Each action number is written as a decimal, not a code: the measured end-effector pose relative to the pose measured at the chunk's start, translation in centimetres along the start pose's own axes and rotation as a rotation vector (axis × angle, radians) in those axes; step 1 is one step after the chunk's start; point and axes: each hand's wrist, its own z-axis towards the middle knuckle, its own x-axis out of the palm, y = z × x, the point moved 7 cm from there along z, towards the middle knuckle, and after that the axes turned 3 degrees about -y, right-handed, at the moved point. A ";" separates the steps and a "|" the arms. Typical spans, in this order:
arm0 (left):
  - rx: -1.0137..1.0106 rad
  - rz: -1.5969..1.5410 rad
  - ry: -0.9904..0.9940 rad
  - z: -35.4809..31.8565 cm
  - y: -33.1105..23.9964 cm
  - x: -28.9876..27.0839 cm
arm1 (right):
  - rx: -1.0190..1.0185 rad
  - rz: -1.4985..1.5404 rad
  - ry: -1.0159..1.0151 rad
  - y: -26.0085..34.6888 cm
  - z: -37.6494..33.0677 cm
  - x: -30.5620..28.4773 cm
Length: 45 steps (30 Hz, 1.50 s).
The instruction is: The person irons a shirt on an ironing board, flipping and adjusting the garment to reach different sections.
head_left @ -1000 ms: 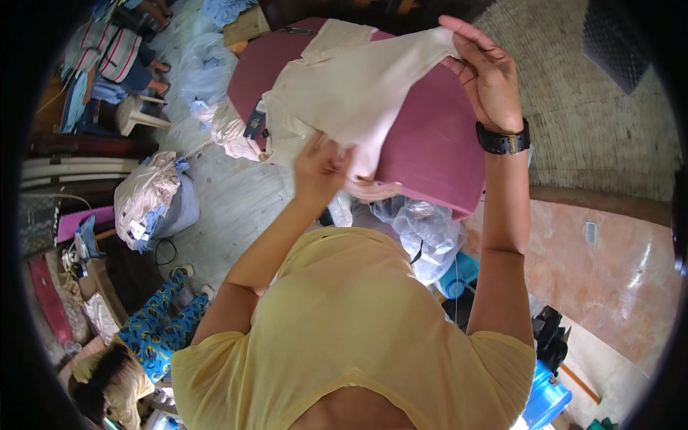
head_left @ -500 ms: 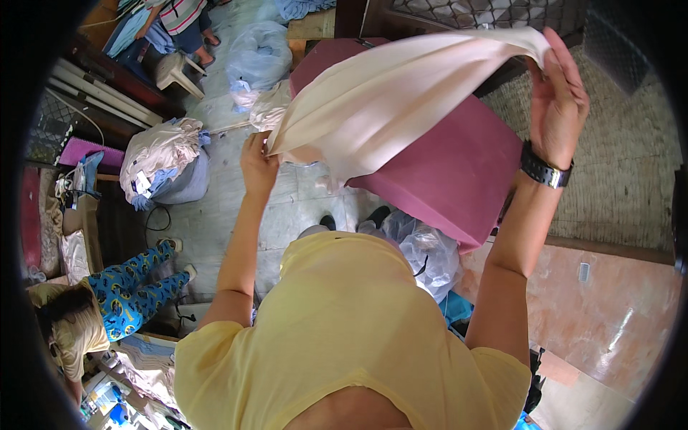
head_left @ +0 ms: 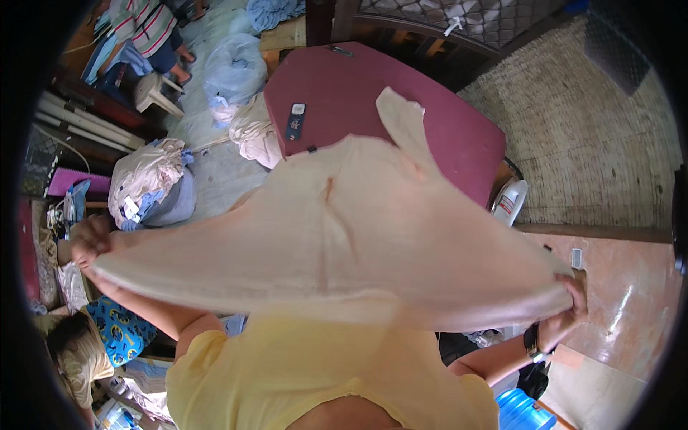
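Two hands stretched a cream garment [head_left: 337,244] wide, above the near edge of the maroon counter [head_left: 358,93]. Spread out, yes; not yet folded or laid down. Left hand [head_left: 89,240] and right hand [head_left: 572,297] had fingers clamped on opposite ends. Cloth hid the counter's near corner.

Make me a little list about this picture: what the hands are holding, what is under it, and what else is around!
Left hand: grips one end of the cream cloth
Right hand: grips the other end; black wristwatch on that wrist
Cloth: stretched wide between both hands, a flap sticking up
Under it: dark red table with a small dark card on top
Floor, left: bundles of clothes and a pale blue bag
Other people: one seated at upper left, one at lower left in blue patterned trousers
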 end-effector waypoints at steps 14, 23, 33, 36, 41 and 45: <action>-0.168 0.447 -0.081 18.5 19.6 13.4 | 0.116 0.403 -0.508 -9.4 5.3 -0.5; -0.379 0.571 0.279 16.6 50.7 31.6 | 0.540 0.003 -0.130 -39.3 11.6 25.9; -0.689 0.787 0.470 8.5 68.5 29.7 | 0.439 -0.254 -0.253 -45.6 8.0 35.2; -0.707 0.482 0.443 9.0 68.9 28.8 | 0.467 -0.190 -0.210 -45.5 8.6 35.3; -0.578 0.461 0.175 12.3 65.4 30.2 | 0.484 -0.148 -0.293 -44.9 10.0 33.8; -0.377 0.806 0.164 9.9 65.0 25.1 | 0.339 -0.382 -0.147 -42.8 9.9 38.1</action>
